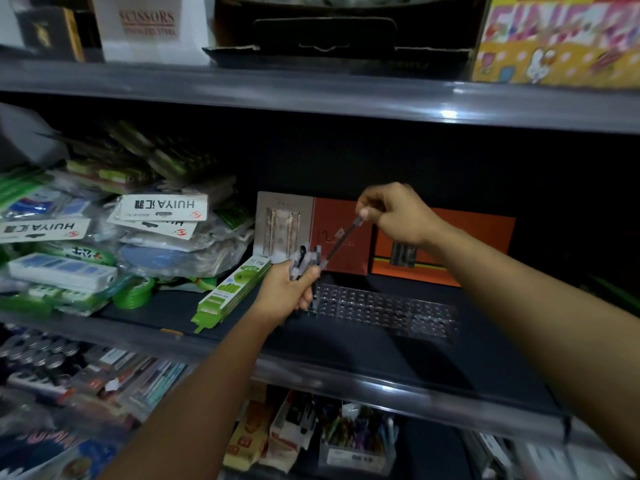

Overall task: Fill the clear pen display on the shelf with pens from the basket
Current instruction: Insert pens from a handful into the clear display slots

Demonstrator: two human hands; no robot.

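One pen [341, 242] is being drawn out of a bundle of pens [304, 263], and it looks light, thin and stiff, with a smooth barrel that could slip through a loose grip. The right hand [398, 214] pinches it at its upper end, thumb and forefinger pressed on the cap while the other fingers curl in behind. That end seems a fair place to hold it, since it leaves the lower part free to go into a hole. The pen's long axis runs on a slant, its held end toward 1 o'clock and its lower end toward 7 o'clock, where it meets the bundle. Whether the writing tip points down cannot be told.

The left hand [289, 294] grips the bundle with fingers wrapped round it, the pens standing nearly upright, their tops toward 12 o'clock. Several pens held together may slide against each other, so a firm grip looks wise.

The clear pen display [384, 311] lies flat on the dark shelf [346, 344], at 3 o'clock from the left hand and just beside it, its rows of holes apparently unfilled. Being thin clear plastic, it may shift when pushed. No basket is in view.
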